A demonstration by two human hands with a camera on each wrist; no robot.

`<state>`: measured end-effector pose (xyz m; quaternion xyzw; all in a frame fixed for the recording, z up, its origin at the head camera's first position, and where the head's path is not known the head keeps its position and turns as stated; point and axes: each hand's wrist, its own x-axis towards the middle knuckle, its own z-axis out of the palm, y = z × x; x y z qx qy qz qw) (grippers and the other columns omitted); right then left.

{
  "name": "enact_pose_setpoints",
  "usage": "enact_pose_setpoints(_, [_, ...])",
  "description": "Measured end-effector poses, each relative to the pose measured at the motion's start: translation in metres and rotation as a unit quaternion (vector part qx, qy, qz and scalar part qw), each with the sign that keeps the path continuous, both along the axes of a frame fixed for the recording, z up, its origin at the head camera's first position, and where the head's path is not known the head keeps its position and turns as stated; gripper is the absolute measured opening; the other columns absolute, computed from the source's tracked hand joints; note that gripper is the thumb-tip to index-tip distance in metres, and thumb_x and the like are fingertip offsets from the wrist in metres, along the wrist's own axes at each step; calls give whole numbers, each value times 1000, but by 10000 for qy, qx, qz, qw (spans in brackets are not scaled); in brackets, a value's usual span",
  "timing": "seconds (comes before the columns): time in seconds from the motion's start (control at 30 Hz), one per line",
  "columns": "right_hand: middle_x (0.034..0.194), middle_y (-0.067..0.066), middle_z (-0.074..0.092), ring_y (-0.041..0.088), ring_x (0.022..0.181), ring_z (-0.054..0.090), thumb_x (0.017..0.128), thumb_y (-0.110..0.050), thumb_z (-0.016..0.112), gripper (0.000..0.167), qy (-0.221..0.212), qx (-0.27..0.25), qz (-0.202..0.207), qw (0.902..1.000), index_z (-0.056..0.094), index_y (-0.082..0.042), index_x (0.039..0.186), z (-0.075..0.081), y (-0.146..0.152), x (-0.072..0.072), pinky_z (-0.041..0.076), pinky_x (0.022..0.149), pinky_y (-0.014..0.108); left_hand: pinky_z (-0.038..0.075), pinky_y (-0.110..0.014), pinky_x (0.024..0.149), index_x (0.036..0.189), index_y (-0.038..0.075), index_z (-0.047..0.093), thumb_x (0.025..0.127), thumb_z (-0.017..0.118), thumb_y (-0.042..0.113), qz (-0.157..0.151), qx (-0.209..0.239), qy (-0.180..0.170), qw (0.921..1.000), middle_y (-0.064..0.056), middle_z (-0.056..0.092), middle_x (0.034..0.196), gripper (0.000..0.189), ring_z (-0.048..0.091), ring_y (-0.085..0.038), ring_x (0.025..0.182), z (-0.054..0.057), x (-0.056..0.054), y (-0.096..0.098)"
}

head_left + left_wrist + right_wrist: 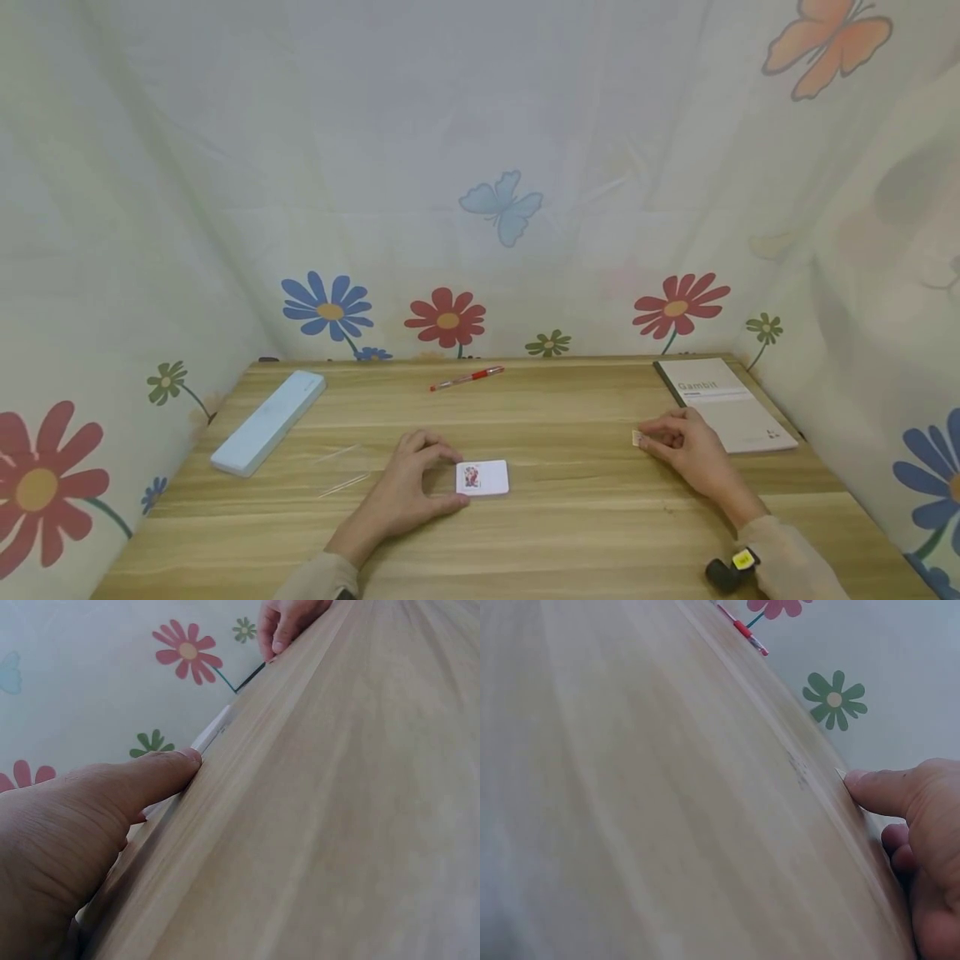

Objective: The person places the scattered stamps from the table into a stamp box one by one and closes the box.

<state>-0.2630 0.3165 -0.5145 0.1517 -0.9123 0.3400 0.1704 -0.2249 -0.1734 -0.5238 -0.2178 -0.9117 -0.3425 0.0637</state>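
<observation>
Near the middle, my left hand [408, 483] grips the left end of a flat, red-printed white card-like rectangle [493, 476], best kept steady; at right, my right hand [688, 452] pinches a small pale card-like piece [637, 438], ideally lightly, by its edge.

Table [562, 542] bears white slab [492, 477] (pen [467, 379] too).

At the near left, a plain beige fabric sleeve [317, 578] ends at the bare left hand [405, 490]. At the near right, a matching beige fabric sleeve [797, 562] meets the bare right hand [692, 457]; beside its cuff sits a rounded black device [722, 575] with a dark-edged yellow label [742, 560], its marking illegible.
</observation>
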Motion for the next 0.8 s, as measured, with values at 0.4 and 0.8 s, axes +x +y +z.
enact_pose_setpoints(0.4, [99, 2, 77, 5, 84, 69, 93, -5, 90, 22, -140, -702, 444, 9964, 74, -12, 106, -2, -4, 3, 57, 71, 20, 44, -60, 120, 121, 34, 77, 81, 96, 61, -52, 114, -9, 9999, 11, 59, 134, 52, 49, -22, 137, -3, 0, -1])
enact_pose_setpoints(0.8, [92, -1, 78, 5, 79, 68, 97, -6, 86, 17, -61, -883, 388, 9953, 80, -10, 112, -5, -3, -1, 55, 68, 21, 45, -59, 120, 121, 32, 78, 81, 97, 58, -36, 127, 10, 9999, 11, 59, 134, 52, 49, -21, 137, -3, 0, 0])
